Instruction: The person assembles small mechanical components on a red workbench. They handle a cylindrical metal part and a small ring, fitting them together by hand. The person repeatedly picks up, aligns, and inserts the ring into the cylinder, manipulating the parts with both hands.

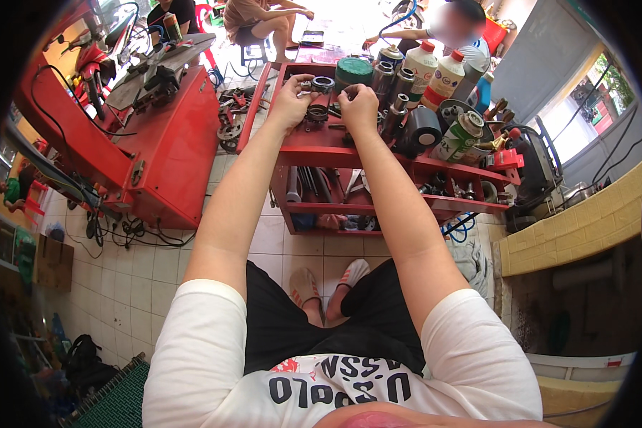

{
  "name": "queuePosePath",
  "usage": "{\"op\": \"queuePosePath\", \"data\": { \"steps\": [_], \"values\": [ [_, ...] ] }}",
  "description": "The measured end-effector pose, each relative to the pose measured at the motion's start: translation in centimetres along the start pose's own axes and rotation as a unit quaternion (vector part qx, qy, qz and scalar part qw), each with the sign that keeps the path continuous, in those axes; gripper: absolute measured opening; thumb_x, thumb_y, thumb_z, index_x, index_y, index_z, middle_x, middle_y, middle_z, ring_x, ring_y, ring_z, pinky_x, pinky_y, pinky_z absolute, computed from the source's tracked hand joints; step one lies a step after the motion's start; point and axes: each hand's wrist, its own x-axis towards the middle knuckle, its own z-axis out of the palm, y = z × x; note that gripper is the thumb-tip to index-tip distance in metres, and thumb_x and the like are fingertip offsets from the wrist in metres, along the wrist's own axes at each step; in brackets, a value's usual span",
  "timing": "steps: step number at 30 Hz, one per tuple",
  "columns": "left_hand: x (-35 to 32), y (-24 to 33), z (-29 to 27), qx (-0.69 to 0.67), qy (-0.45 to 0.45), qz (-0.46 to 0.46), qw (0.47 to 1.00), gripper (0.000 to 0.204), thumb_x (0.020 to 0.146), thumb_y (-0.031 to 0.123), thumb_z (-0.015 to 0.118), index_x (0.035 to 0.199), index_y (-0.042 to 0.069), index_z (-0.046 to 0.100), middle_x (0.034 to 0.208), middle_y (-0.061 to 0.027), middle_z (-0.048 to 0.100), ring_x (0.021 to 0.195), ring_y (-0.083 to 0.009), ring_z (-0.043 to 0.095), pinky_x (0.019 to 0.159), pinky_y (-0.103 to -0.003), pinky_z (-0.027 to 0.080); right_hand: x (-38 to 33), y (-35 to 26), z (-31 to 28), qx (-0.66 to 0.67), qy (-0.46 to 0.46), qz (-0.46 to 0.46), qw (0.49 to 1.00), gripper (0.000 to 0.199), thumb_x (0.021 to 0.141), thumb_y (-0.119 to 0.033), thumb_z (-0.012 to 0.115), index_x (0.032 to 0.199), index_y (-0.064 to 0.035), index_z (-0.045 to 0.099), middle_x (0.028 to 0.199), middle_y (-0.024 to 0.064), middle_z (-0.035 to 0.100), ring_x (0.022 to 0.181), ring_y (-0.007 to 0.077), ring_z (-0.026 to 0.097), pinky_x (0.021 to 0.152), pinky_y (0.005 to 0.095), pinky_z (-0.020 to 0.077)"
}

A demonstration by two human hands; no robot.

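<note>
Both my arms reach forward over the top shelf of a red tool cart (314,153). My left hand (290,102) pinches a small dark metal ring-shaped part (322,84) just above the shelf. Close beside it, my right hand (359,105) has its fingers curled down onto small parts on the shelf; what it holds is hidden. Between the two hands sits a dark round metal piece (316,114).
Spray cans, white bottles (446,77), a green lid (354,70) and a black tape roll (422,128) crowd the cart's right side. A red machine (171,153) stands left with cables on the tiled floor. Other people sit beyond the cart. A yellow brick ledge (578,228) runs right.
</note>
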Motion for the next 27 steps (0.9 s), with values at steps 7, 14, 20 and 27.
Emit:
{"op": "queuePosePath", "data": {
  "steps": [7,14,20,27],
  "values": [
    [0.3,-0.8,-0.1,0.008,-0.038,0.04,0.998,0.047,0.096,-0.01,0.061,0.138,0.008,0.05,0.119,-0.0094,0.06,0.11,-0.013,0.063,0.089,-0.023,0.053,-0.1,0.0,-0.2,-0.001,-0.018,0.022,1.0,0.014,0.081,-0.014,0.076,0.085,-0.0016,0.071,0.089,0.0168,0.067,0.087,0.0345,0.066,0.084,0.0453,0.0533],
    [0.0,-0.7,-0.1,0.099,-0.007,0.051,0.994,0.047,0.095,-0.01,0.06,0.136,0.012,0.056,0.118,-0.0066,0.058,0.107,-0.0118,0.062,0.086,-0.022,0.051,-0.1,-0.1,-0.3,-0.005,-0.02,0.015,1.0,0.016,0.082,-0.015,0.075,0.087,-0.0013,0.072,0.092,0.0171,0.068,0.089,0.0341,0.067,0.085,0.0444,0.0537],
    [-0.5,0.0,0.0,0.144,-0.029,0.035,0.989,0.047,0.095,-0.01,0.059,0.137,0.011,0.059,0.117,-0.0068,0.065,0.1,-0.01,0.062,0.084,-0.023,0.05,-0.2,-0.3,-0.3,0.005,-0.029,0.023,0.999,0.016,0.083,-0.016,0.075,0.089,-0.001,0.072,0.092,0.0173,0.068,0.09,0.0343,0.067,0.085,0.0445,0.0536],
    [-0.5,-0.1,-0.3,0.182,-0.008,0.143,0.973,0.056,0.083,-0.01,0.06,0.135,0.011,0.063,0.121,-0.0138,0.067,0.121,-0.0269,0.062,0.103,-0.037,0.05,0.1,-2.3,-0.7,0.104,0.045,-0.031,0.993,0.014,0.084,-0.012,0.074,0.09,-0.0008,0.07,0.091,0.0135,0.066,0.081,0.0292,0.065,0.076,0.0406,0.0528]
  ]
}}
